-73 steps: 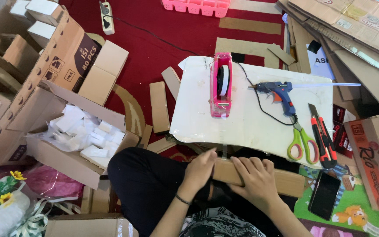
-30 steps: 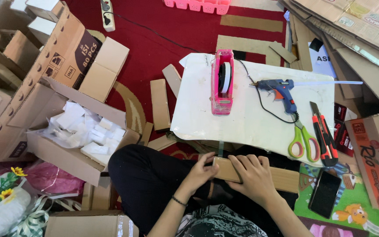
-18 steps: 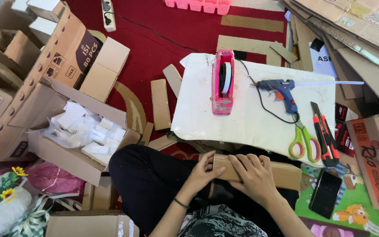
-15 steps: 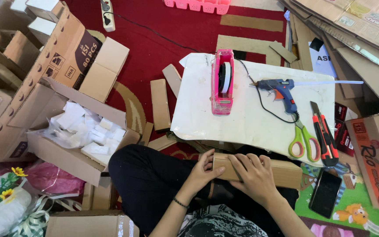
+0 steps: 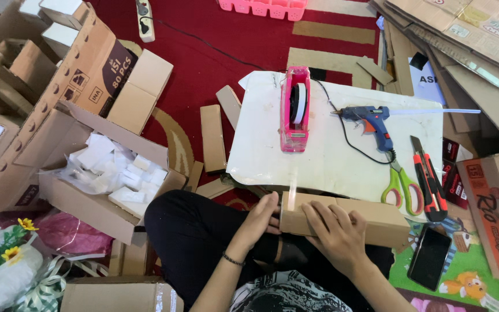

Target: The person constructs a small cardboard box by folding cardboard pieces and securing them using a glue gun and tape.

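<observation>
One long brown cardboard box (image 5: 347, 216) lies across the person's lap at the near edge of one white board (image 5: 342, 156), its length running left to right; its plain top face shows a seam, and a strip of clear tape (image 5: 293, 184) stands up from its left end. Two bare hands are on it: the left hand (image 5: 259, 216) wraps the left end with fingers curled around the edge, and the right hand (image 5: 339, 234) lies flat on the top face with fingers spread, pressing rather than gripping. On the board stand one pink tape dispenser (image 5: 294, 110) with a white roll, one blue hot-glue gun (image 5: 371, 118) with a black cord, one pair of green-handled scissors (image 5: 399, 185) and one red and black utility knife (image 5: 428, 179) at the right edge. One black phone (image 5: 429, 257) rests on a colourful mat just right of the box. To the left, one open cardboard carton (image 5: 116, 173) holds many small white pieces, too jumbled to count. Several loose cardboard strips (image 5: 212, 138) lie on the red carpet (image 5: 215, 29), and one pink plastic basket (image 5: 261, 7) sits at the top edge
</observation>
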